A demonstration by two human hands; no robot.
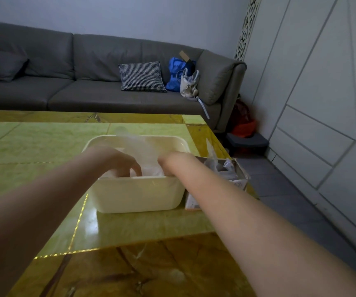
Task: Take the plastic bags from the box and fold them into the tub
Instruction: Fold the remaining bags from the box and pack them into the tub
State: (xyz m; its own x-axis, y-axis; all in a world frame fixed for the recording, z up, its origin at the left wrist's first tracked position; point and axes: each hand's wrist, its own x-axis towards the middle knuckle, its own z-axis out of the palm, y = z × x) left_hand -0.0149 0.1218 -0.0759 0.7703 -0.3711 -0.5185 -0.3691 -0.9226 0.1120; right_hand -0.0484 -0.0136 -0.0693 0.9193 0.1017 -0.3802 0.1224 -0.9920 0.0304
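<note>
Cream plastic tub [138, 194], on worktop [33, 146]: my left hand [119, 160] and right hand [168, 162] inside, grips hidden, on clear plastic bag [140, 148].

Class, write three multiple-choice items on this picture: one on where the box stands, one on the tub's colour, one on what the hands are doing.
1. The cardboard box stands:
A. right of the tub
B. on the sofa
C. left of the tub

2. The tub is:
A. blue
B. cream
C. black

3. Both hands are:
A. inside the tub
B. flat on the table
C. raised overhead

Key:
1 A: it touches the tub's right side.
2 B: its walls are cream.
3 A: left hand and right hand reach among plastic bags.
</note>
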